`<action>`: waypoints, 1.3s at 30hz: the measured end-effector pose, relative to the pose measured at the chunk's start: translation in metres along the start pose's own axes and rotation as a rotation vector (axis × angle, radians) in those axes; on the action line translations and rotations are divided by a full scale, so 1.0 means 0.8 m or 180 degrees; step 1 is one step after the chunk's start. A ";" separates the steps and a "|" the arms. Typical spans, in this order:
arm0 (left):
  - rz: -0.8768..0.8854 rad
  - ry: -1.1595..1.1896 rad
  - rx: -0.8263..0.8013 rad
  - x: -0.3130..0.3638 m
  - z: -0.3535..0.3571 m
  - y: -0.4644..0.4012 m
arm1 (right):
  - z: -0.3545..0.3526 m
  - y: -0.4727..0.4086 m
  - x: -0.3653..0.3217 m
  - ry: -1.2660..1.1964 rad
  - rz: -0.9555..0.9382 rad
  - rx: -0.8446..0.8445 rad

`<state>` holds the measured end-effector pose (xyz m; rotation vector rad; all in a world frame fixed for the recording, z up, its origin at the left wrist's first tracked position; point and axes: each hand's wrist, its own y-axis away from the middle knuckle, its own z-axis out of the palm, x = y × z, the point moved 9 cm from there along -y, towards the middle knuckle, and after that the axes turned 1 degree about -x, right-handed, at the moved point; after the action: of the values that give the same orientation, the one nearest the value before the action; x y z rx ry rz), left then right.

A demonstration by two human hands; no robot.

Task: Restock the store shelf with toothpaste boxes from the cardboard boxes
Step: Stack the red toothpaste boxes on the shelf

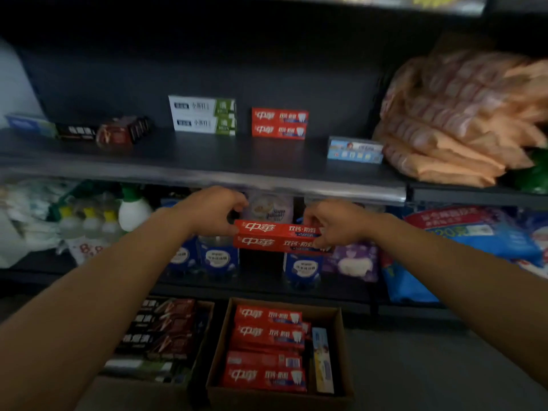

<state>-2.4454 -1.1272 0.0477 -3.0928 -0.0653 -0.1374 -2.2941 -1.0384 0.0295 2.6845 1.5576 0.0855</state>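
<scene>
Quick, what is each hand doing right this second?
Left hand: grips the left end of the two stacked red toothpaste boxes.
Right hand: pinches the right end of the same boxes.

Red toothpaste boxes with white lettering; brown cardboard box; dark grey shelf.

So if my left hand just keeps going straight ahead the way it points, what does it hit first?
Probably the front edge of the shelf just above the left hand, or the pale pouch behind it; depth is unclear. It grips the red toothpaste boxes.
</scene>
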 end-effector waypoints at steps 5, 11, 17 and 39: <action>0.0042 -0.0020 0.0116 0.010 -0.050 -0.008 | -0.062 -0.001 0.001 -0.0072 -0.0054 0.0050; 0.0060 0.0028 0.0117 -0.003 -0.075 -0.031 | -0.117 -0.021 0.015 -0.0235 -0.0014 0.0234; -0.0031 0.0319 0.0180 -0.028 -0.095 -0.059 | -0.139 -0.048 0.031 -0.0420 0.0031 0.0374; -0.0401 0.0851 -0.0239 -0.150 -0.055 -0.335 | -0.114 -0.292 0.201 -0.0656 0.0322 0.0138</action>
<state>-2.5807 -0.8665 0.0925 -3.1105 -0.2503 -0.5677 -2.4232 -0.7826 0.1116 2.7019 1.3806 -0.2178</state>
